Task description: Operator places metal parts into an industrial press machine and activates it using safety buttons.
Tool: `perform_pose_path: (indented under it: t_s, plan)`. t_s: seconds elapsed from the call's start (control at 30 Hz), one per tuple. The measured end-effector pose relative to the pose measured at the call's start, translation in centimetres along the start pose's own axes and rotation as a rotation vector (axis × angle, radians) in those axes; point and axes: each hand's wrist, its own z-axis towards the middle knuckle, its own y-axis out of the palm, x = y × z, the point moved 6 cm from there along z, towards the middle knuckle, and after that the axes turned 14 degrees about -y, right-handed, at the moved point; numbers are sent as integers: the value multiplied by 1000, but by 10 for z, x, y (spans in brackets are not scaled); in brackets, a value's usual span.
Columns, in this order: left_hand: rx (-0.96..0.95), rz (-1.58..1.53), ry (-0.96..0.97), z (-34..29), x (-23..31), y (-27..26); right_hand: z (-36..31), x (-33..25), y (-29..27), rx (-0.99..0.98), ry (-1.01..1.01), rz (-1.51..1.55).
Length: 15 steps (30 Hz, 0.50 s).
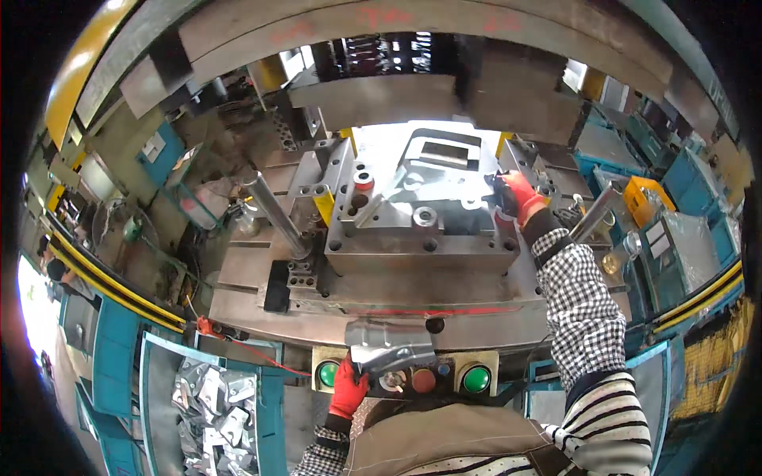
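My left hand [349,390], in a red glove, grips the lower left end of a bent grey sheet-metal part [390,346]. That part is held above the front control panel, over the near edge of the press bed. My right hand [517,194], in a red and black glove, reaches far forward. Its fingers close at the right edge of a shiny flat sheet-metal piece [446,189] on the lower die [421,252]; the fingertips are partly hidden. A rectangular opening shows in the far part of that piece.
Guide posts [278,214] rise on both sides of the die, and the upper press block [373,103] hangs above. The panel carries a left green button [328,374], a right green button [476,379] and a red one [423,381]. A blue bin [151,397] of metal parts stands lower left.
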Motion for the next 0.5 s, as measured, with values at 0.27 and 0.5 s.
perform_pose_path:
  t_s: [0.27,0.5]
  plan:
    - [58,43,62,-6,5,-15,60,4,32,-205,390,-389]
    - [-82,-105,11,0,0,-21,83,-62,56,-501,333,-1124]
